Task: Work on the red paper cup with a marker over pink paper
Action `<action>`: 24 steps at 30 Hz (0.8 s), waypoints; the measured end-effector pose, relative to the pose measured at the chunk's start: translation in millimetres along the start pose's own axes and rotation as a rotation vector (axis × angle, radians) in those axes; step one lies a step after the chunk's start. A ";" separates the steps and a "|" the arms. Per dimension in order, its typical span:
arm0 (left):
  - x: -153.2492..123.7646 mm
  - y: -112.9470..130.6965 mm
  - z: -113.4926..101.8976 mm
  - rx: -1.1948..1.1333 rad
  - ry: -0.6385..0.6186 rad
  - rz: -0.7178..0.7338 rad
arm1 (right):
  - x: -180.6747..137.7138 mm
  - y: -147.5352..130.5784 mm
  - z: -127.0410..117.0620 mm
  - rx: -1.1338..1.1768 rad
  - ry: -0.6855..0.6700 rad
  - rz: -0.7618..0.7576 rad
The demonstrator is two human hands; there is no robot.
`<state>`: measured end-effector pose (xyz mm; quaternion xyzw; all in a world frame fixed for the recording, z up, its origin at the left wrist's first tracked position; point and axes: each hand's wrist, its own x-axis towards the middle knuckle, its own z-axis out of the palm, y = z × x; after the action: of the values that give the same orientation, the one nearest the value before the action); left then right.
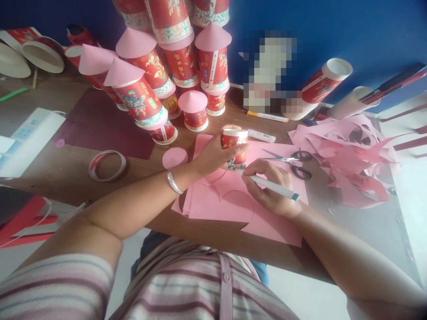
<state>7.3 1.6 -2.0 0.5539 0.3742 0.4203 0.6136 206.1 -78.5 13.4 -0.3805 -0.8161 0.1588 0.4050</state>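
Observation:
My left hand (216, 153) is wrapped round a red paper cup (234, 141), its white rim facing up and green drawn lines on its pale lower band. In my right hand (271, 184) is a white marker pen (275, 186) with a dark green end, its tip touching or very close to the cup's lower band. Both hands are over pink paper sheets (216, 206) marked with curved outlines. Scissors (293, 162) lie with open blades just beyond my right hand. A capped white marker (262, 135) rests behind the cup.
Stacked red cups (135, 98) with pink cone tops stand at the back left. A tape roll (107, 165), a pink paper disc (175, 158) and a dark red sheet (110, 120) lie on the left. Pink scraps (356, 155) and a pen holder (355, 104) are on the right.

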 end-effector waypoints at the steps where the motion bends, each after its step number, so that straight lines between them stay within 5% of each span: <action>1: -0.3 0.2 0.0 0.001 0.000 -0.002 | -0.1 0.1 0.2 -0.003 -0.005 0.004; 24: -0.7 -6.9 -3.7 0.019 0.026 -0.005 | 0.7 3.6 -2.7 -0.020 -0.003 0.018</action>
<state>4.3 2.1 -9.3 0.5533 0.3876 0.4224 0.6043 209.8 -75.7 13.4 -0.3917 -0.8147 0.1551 0.3984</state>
